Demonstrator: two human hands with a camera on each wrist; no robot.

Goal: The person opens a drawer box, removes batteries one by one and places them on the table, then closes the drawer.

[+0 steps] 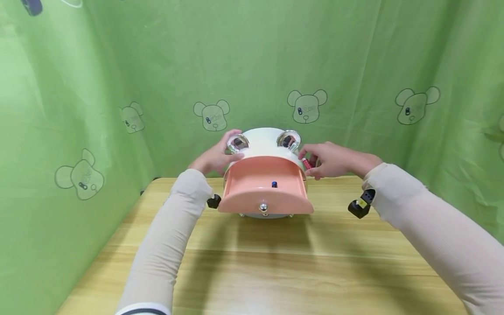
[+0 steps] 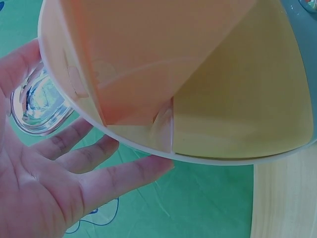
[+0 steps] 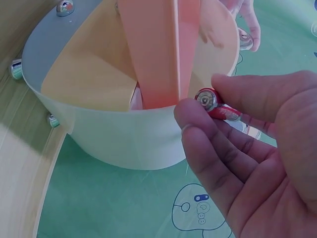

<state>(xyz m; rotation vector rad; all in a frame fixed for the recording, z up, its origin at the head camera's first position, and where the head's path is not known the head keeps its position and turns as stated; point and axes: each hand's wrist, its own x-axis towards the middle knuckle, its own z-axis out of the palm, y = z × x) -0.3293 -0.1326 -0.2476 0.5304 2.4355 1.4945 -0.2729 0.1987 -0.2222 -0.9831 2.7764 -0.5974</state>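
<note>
A white rounded box [image 1: 264, 141] with silver ring-shaped ears stands on the table, its pink drawer [image 1: 264, 201] pulled out by a silver knob [image 1: 263, 207]. Inside the drawer lies a small dark blue and black cylinder [image 1: 274, 184]. My left hand [image 1: 216, 158] rests on the box's left shoulder beside the ring, thumb and fingers spread; in the left wrist view the fingers [image 2: 126, 181] lie along the rim. Between thumb and fingers, my right hand [image 1: 332, 160] pinches a red battery [image 3: 207, 99], its silver end showing, beside the box's right rim.
The wooden table [image 1: 260, 271] stretches in front of the box. A green curtain [image 1: 252, 65] printed with bear heads hangs close behind and on both sides. Black wrist cameras [image 1: 360, 207] stick out below the sleeves. Small silver feet [image 3: 53, 120] stand under the box.
</note>
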